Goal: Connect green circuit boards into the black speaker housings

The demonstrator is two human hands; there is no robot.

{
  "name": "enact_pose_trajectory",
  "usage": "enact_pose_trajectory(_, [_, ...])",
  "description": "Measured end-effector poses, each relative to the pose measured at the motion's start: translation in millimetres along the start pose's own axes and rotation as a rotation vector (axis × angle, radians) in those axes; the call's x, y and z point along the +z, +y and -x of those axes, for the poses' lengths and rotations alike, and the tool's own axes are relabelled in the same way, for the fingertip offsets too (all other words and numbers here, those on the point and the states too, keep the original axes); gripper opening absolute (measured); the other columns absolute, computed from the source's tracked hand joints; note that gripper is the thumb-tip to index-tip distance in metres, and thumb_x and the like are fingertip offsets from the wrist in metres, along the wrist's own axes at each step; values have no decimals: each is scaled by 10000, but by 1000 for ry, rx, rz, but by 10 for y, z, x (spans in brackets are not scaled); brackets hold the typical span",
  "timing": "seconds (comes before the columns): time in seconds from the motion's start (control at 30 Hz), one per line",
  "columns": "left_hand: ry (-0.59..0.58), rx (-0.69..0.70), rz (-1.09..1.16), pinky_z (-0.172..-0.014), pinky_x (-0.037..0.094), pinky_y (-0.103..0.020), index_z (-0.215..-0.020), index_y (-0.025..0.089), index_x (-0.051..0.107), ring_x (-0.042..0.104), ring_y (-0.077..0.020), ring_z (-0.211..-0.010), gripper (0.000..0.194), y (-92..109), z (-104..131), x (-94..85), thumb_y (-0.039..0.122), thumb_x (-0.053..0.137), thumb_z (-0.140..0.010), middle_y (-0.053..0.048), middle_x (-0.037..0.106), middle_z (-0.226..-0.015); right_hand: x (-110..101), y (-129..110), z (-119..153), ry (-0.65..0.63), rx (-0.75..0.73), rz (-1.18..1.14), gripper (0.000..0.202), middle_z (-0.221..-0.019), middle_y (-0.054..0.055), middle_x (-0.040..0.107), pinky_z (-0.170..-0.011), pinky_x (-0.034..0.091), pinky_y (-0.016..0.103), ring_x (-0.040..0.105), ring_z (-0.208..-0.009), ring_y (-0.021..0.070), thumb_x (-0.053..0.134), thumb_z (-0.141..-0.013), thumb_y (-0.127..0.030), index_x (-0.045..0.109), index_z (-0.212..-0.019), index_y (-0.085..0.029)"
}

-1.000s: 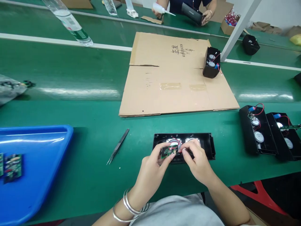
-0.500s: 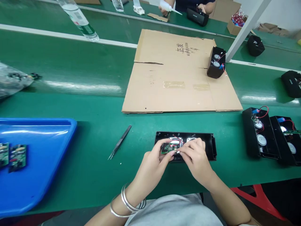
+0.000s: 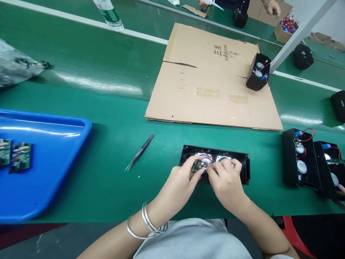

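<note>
Pinched between the thumb and fingers of my left hand (image 3: 185, 176) is a small green circuit board (image 3: 199, 165). It is over a black speaker housing (image 3: 244, 169) that lies on the green table. Two round speakers (image 3: 224, 159) and red and black wires show inside the housing. My right hand (image 3: 225, 176) has its fingers pressed together at the board's right edge, by the wires. What those fingertips hold is too small and hidden to name. Left of the hands, tweezers (image 3: 140, 151) rest on the table.
A blue tray (image 3: 67, 126) with circuit boards (image 3: 21, 156) is at left. Flattened cardboard (image 3: 212, 79) lies ahead, bearing a black housing (image 3: 258, 73). More housings (image 3: 302, 158) stand at right, where another person's fingers (image 3: 341, 189) show. A bottle (image 3: 110, 16) and plastic bag (image 3: 18, 66) lie beyond.
The view has shifted and tilted. The board in my left hand is tipped more, and my right fingers are closer around its edge. Another person's fingers now show at the right edge.
</note>
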State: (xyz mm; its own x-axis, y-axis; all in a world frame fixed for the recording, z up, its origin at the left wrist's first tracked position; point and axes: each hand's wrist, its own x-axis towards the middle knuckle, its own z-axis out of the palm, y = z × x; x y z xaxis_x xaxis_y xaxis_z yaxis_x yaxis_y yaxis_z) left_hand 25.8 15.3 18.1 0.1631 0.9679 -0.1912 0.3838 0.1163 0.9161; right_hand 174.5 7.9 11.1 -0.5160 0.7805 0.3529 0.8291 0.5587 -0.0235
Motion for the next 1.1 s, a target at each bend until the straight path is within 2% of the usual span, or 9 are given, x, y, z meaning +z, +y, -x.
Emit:
enact_pose_trajectory(0.13, [-1, 72, -80, -595, 498, -259, -1042, 218, 573, 685, -207, -688, 250, 44, 16, 22, 216, 445, -828, -20, 715, -781, -27, -63, -15, 5, -44, 73, 323, -646, 55, 548, -708, 257, 368, 381, -664, 188, 331, -855, -26, 593, -704, -142])
enact_pose_trajectory(0.27, [-68, 43, -126, -551, 484, -243, -1065, 211, 545, 661, -169, -598, 263, 81, 53, 21, 199, 395, -850, 0, 707, -756, -14, -133, 9, 28, 9, 122, 322, -643, 46, 548, -711, 254, 356, 384, -655, 180, 328, -851, -21, 589, -703, -140])
enact_pose_trajectory(0.37, [-77, 37, -126, -575, 494, -249, -1054, 206, 540, 661, -164, -609, 248, 78, 68, 21, 202, 394, -853, 0, 708, -764, 10, -143, 25, 30, 32, 114, 336, -630, 37, 551, -712, 250, 353, 387, -644, 173, 315, -866, -26, 590, -708, -138])
enact_pose_trajectory(0.47, [-66, 38, -80, -613, 511, -262, -1061, 211, 530, 676, -168, -650, 244, 43, 67, 26, 220, 391, -860, -7, 716, -808, 26, -94, 32, 59, 90, -4, 312, -657, 24, 589, -730, 248, 355, 420, -668, 166, 344, -914, -97, 599, -742, -147])
enact_pose_trajectory(0.6, [-62, 51, -19, -624, 525, -256, -1079, 213, 520, 691, -173, -708, 248, 5, 61, 24, 242, 410, -859, -21, 720, -867, 29, 12, 41, 134, 261, -325, 208, -693, -12, 629, -741, 266, 341, 469, -685, 139, 468, -914, -238, 590, -759, -175])
enact_pose_trajectory(0.7, [-66, 117, -37, -650, 525, -252, -1062, 218, 529, 685, -156, -677, 238, 13, 71, 11, 220, 406, -859, -10, 719, -855, 21, 68, 40, 140, 279, -497, 201, -670, -18, 623, -715, 287, 326, 479, -672, 127, 487, -907, -263, 590, -757, -178])
enact_pose_trajectory(0.9, [-137, 182, -22, -606, 512, -215, -1060, 218, 524, 687, -147, -701, 239, 34, 101, -55, 195, 398, -859, -3, 724, -833, 3, 118, 41, 86, 284, -646, 200, -676, -26, 645, -686, 290, 334, 474, -686, 138, 501, -897, -295, 604, -753, -203])
enact_pose_trajectory(1.0, [-197, 208, -37, -592, 507, -210, -1060, 220, 531, 676, -134, -644, 240, 21, 91, -88, 209, 391, -866, -6, 725, -829, 5, 153, 35, 52, 316, -679, 227, -654, -22, 646, -684, 301, 332, 473, -694, 146, 527, -879, -323, 596, -701, -199])
enact_pose_trajectory(1.1, [-212, 200, -129, -551, 489, -213, -1052, 218, 544, 660, -140, -604, 250, 19, 89, -100, 199, 390, -856, -1, 717, -759, 6, 203, -7, -44, 335, -680, 254, -613, -23, 623, -674, 319, 319, 491, -678, 147, 562, -856, -325, 578, -638, -194])
